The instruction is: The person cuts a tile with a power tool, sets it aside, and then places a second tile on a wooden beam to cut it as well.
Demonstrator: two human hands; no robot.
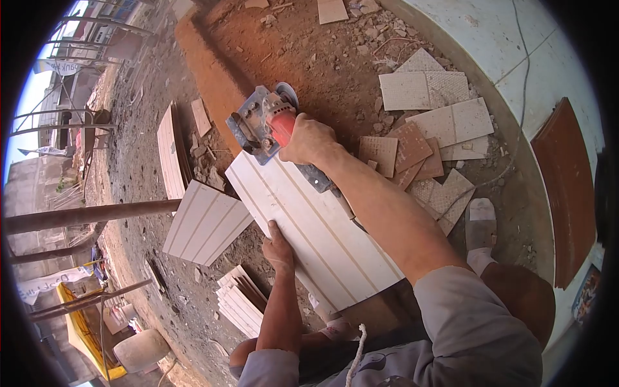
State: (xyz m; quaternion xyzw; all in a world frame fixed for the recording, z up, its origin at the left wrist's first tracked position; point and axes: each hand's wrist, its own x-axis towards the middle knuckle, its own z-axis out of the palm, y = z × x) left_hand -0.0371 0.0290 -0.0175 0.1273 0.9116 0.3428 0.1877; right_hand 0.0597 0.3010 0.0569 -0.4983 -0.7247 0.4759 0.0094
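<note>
A long white tile [316, 222] with thin grooved lines lies across the ground in front of me. My left hand [278, 247] presses on its near left edge, holding it down. My right hand [308, 138] grips the red body of a tile cutter [265, 122], whose metal base plate rests at the tile's far end. The blade guard sticks out past the tile's top edge. My foot in a white shoe [481, 222] stands to the right.
Another white grooved tile [206, 222] lies to the left, and a stack of cut white strips [240, 298] sits near my left elbow. Broken beige and brown tile pieces [429, 122] litter the dirt on the right. A pale curved wall [516, 39] rises beyond. Rusty pipes [90, 215] cross the left.
</note>
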